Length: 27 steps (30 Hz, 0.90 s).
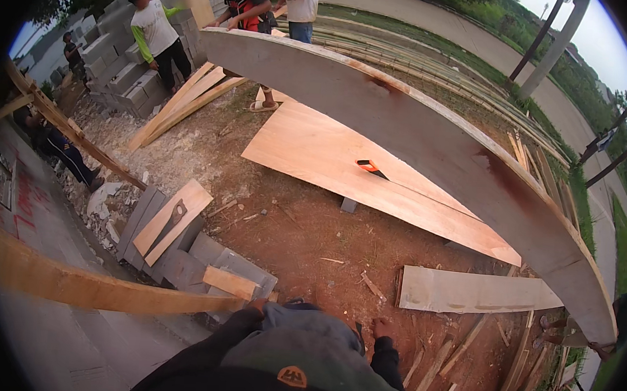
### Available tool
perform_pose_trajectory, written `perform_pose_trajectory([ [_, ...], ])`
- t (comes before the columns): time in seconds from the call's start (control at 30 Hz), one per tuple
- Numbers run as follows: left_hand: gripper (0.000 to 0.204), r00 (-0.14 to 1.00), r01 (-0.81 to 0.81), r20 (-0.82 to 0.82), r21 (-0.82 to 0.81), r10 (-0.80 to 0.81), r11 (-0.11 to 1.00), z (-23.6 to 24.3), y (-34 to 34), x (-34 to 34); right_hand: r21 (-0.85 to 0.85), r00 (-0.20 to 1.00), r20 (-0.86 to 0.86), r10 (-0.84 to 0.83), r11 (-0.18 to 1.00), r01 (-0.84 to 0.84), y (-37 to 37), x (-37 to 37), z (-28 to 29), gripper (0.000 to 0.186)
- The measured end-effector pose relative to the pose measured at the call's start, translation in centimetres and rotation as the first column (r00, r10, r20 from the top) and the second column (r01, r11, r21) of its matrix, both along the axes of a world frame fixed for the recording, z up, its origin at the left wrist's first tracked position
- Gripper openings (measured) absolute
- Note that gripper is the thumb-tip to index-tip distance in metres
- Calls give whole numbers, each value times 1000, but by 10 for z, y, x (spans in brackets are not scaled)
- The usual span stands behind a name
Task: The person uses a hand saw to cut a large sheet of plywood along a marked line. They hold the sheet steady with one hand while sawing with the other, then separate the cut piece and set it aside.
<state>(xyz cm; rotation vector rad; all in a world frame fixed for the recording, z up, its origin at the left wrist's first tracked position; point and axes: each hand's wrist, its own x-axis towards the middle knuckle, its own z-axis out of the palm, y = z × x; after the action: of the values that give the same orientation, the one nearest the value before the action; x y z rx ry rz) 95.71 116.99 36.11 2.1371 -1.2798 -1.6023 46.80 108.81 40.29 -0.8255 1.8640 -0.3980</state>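
My left hand (257, 304) is low in the middle, against the narrow end of a long timber (103, 286) that runs in from the left. Its fingers are mostly hidden, and whether they grip the timber is unclear. My right hand (382, 328) hangs beside my body over the reddish soil, fingers curled, with nothing visible in it. A small dark object (359, 332) shows between that hand and my clothing, too small to name. Ahead, a handsaw (372, 168) with an orange and black handle lies on a plywood sheet (317, 148).
A long grey board (420, 123) arches across, with people at its far end and a person's hand (599, 350) at its right end. Another board (477, 292) lies on the ground. Grey blocks (225, 262) sit left; scrap wood (463, 344) lies right. A worker (155, 32) stands far left.
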Motion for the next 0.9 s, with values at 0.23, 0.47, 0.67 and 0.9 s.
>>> perform_pose_trajectory([
  [0.23,40,896,-443,9,10,443,896,-5,25,35,171,814,-329,479,878,-448,-1,65,-31,42],
  [0.47,50,814,-566,-40,171,580,807,6,116,57,147,816,-259,517,856,-496,4,90,-23,45],
  [0.67,55,910,-408,170,194,379,892,-47,131,63,91,900,-219,376,927,-365,-2,75,-68,42],
  [0.9,61,939,-305,208,128,275,944,-39,104,55,120,865,-337,371,928,-352,36,83,-50,43],
])
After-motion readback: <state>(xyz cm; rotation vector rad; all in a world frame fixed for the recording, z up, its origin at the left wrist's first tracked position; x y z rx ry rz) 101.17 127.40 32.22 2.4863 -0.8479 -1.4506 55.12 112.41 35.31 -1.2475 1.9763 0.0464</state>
